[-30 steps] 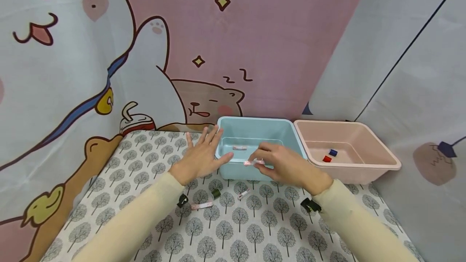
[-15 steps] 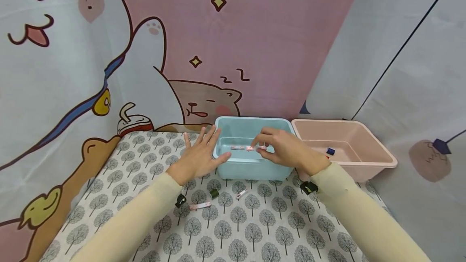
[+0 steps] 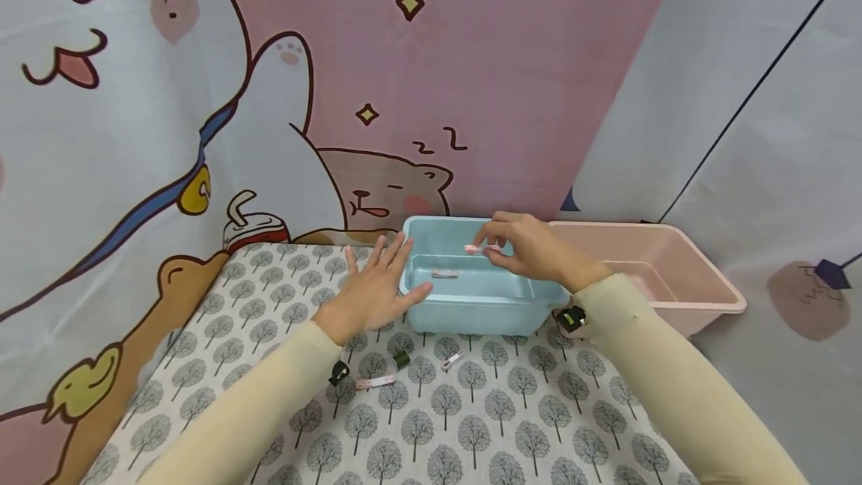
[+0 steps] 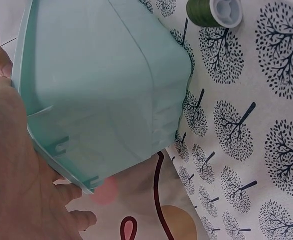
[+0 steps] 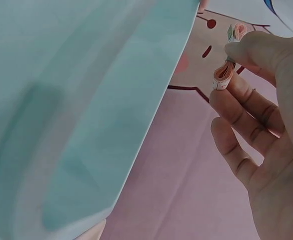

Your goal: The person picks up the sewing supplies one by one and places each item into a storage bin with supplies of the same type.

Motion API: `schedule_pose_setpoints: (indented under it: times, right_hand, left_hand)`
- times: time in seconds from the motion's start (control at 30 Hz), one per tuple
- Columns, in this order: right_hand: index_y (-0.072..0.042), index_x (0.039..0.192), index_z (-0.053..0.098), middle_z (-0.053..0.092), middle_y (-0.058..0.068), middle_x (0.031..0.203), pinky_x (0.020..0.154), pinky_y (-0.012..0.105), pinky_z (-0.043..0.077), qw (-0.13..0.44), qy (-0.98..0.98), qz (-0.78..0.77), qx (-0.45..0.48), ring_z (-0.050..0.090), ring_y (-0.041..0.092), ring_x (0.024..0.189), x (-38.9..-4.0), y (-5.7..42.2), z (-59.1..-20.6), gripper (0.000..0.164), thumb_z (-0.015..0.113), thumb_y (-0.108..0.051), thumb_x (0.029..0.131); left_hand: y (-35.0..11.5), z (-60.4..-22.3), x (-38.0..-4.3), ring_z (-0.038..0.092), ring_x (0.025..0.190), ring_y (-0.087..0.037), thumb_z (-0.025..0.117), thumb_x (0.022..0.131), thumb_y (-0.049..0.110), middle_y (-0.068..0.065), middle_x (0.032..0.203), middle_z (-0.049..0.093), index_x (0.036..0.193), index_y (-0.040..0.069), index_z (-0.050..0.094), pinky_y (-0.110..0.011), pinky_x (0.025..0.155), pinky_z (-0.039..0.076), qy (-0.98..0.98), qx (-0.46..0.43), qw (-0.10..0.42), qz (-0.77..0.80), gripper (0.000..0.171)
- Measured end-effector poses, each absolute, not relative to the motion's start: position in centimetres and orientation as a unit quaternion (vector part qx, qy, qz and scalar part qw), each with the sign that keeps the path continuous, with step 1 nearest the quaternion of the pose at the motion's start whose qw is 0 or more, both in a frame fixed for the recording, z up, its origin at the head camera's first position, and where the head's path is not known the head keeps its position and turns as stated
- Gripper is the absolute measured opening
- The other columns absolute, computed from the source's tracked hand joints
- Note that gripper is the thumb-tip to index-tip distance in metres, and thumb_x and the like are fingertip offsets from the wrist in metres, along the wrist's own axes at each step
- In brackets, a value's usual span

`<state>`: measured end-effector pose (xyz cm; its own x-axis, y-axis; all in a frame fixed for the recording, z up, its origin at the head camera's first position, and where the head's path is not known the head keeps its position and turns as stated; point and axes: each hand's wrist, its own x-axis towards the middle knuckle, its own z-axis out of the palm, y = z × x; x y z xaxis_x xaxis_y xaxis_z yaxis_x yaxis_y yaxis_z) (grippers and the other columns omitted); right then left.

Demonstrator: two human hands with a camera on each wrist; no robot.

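My right hand (image 3: 532, 245) pinches a folded tape measure (image 5: 225, 70) between thumb and fingers, above the light blue tub (image 3: 485, 309). The tape is pink and white, gathered at its middle. A similar folded tape (image 3: 444, 274) lies on the tub's floor. At the tub's left rim, my left hand (image 3: 370, 294) has its fingers spread and straight; in the left wrist view its thumb (image 4: 4, 85) touches the rim. In front of the tub, a dark green thread spool (image 3: 401, 359) and two more folded tapes, one on the left (image 3: 376, 382) and one on the right (image 3: 453, 360), lie on the cloth.
A pink tub (image 3: 700, 268) stands against the blue one on the right, partly hidden by my right hand and sleeve. A tree-patterned cloth (image 3: 444, 440) covers the table. A cartoon-printed curtain (image 3: 512, 96) hangs close behind the tubs.
My right hand, holding the folded tape, has moved from the blue tub's front rim up and toward its back. It now hides the pink tub's small red and blue items. The left hand stays put.
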<state>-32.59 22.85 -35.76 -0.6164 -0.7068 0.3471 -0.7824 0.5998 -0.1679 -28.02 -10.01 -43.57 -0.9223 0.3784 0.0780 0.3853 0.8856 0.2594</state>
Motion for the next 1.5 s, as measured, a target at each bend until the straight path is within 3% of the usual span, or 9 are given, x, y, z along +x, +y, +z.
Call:
schedule_pose_setpoints:
  times: [0.47, 0.77, 1.2, 1.33, 1.5]
  right_hand:
    - [-0.016, 0.121, 0.087, 0.081, 0.007, 0.109, 0.079, 0.043, 0.064, 0.093, -0.912, 0.131, 0.377, 0.078, 0.029, 0.099, -36.3, 22.9, -34.5, 0.018, 0.083, -0.008, 0.105]
    - [-0.022, 0.121, 0.088, 0.083, 0.004, 0.119, 0.088, 0.049, 0.069, 0.071, -0.924, 0.123, 0.355, 0.078, 0.026, 0.106, -37.9, 22.8, -34.2, 0.018, 0.081, -0.012, 0.108]
    - [-0.016, 0.124, 0.088, 0.081, 0.007, 0.11, 0.089, 0.049, 0.067, 0.066, -0.928, 0.124, 0.345, 0.078, 0.031, 0.102, -39.3, 23.5, -35.1, 0.019, 0.079, -0.01, 0.108]
    - [-0.016, 0.132, 0.086, 0.08, 0.007, 0.112, 0.085, 0.049, 0.066, 0.068, -0.937, 0.112, 0.325, 0.076, 0.028, 0.1, -39.3, 23.6, -35.1, 0.024, 0.082, -0.015, 0.108]
    - [-0.016, 0.14, 0.083, 0.079, 0.007, 0.111, 0.084, 0.049, 0.065, 0.074, -0.945, 0.1, 0.303, 0.073, 0.023, 0.096, -39.1, 23.6, -35.1, 0.034, 0.087, -0.02, 0.106]
  left_hand:
    - [-9.8, -43.2, -27.9, -0.002, 0.185, -0.037, 0.029, 0.111, 0.091, -0.004, 0.2, 0.003, 0.189, 0.024, 0.001, -0.089, 0.136, -0.014, -0.972, -0.191, 0.009, -0.139, 0.106]
    - [-9.9, -43.5, -27.9, -0.002, 0.185, -0.037, 0.028, 0.111, 0.092, -0.002, 0.2, 0.0, 0.189, 0.025, 0.0, -0.09, 0.135, -0.015, -0.971, -0.191, 0.005, -0.143, 0.106]
    - [-9.8, -43.3, -27.9, 0.0, 0.185, -0.038, 0.029, 0.112, 0.09, -0.003, 0.2, 0.001, 0.189, 0.023, 0.003, -0.09, 0.136, -0.013, -0.971, -0.193, 0.008, -0.143, 0.105]
    - [-9.7, -43.2, -27.9, 0.001, 0.185, -0.039, 0.034, 0.114, 0.086, -0.004, 0.2, 0.003, 0.189, 0.022, 0.004, -0.09, 0.135, -0.013, -0.97, -0.193, 0.01, -0.146, 0.103]
    - [-9.7, -43.2, -27.8, 0.0, 0.185, -0.039, 0.028, 0.112, 0.09, -0.005, 0.2, 0.003, 0.189, 0.023, 0.002, -0.09, 0.135, -0.013, -0.971, -0.192, 0.009, -0.139, 0.105]
